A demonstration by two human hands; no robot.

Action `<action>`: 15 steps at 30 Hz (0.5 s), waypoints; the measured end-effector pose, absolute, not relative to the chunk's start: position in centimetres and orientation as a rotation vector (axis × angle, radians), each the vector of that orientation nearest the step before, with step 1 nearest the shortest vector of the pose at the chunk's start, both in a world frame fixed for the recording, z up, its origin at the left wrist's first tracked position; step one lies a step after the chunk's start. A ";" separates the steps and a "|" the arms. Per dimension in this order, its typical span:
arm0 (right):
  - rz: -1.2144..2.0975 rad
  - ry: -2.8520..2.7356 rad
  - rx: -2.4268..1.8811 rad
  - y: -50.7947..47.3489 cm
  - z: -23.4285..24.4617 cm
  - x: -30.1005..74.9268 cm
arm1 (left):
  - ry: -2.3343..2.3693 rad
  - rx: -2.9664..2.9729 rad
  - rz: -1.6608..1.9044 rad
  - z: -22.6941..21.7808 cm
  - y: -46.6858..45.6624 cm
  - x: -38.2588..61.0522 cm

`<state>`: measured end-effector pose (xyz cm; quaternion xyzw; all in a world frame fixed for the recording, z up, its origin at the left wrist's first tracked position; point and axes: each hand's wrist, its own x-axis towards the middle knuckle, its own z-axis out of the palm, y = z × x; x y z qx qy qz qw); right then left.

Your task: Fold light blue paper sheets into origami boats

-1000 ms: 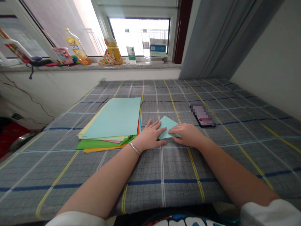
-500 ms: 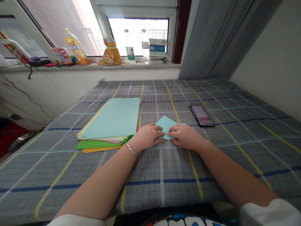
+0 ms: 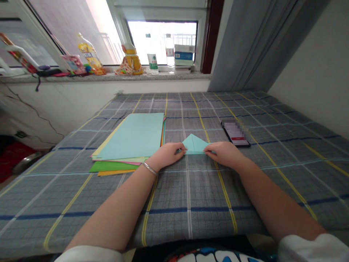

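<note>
A folded sheet of light blue paper (image 3: pixel 193 143) lies on the plaid cloth between my hands, its peak pointing away from me and a folded strip along its near edge. My left hand (image 3: pixel 171 154) pinches the left end of that strip between thumb and fingers. At the opposite end, my right hand (image 3: pixel 221 153) pinches the right corner the same way. The paper's outer corners are hidden behind my fingers. Beside my left hand sits a stack of coloured paper (image 3: pixel 133 136), light blue on top, with green and orange sheets sticking out underneath.
A phone (image 3: pixel 236 133) lies on the plaid cloth (image 3: pixel 169 203) beyond my right hand. Along the windowsill (image 3: pixel 163 76) stand bottles, a yellow container (image 3: pixel 131 62), a white-and-green tube (image 3: pixel 153 63) and stacked boxes (image 3: pixel 184 56). A grey curtain (image 3: pixel 242 43) hangs at the right.
The paper's near point has been turned up, leaving a straight near edge. My hands have moved apart, from the middle of the paper to its two ends.
</note>
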<state>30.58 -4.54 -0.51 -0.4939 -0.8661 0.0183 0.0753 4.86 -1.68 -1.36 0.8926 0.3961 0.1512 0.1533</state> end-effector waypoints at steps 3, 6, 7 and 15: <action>0.136 -2.468 -1.570 -3.9 -0.9 31.0 | 1.262 2.545 0.481 -1.5 -1.8 5.2; 0.256 -2.366 -1.567 -3.3 -1.4 31.1 | 1.343 2.502 0.549 -2.0 -1.5 5.6; 0.281 -2.336 -1.562 -3.1 -1.6 31.2 | 1.369 2.484 0.572 -2.1 -1.4 5.7; 0.308 -2.142 -1.637 -1.8 -3.2 31.1 | 1.558 2.509 0.615 -3.2 -0.7 6.2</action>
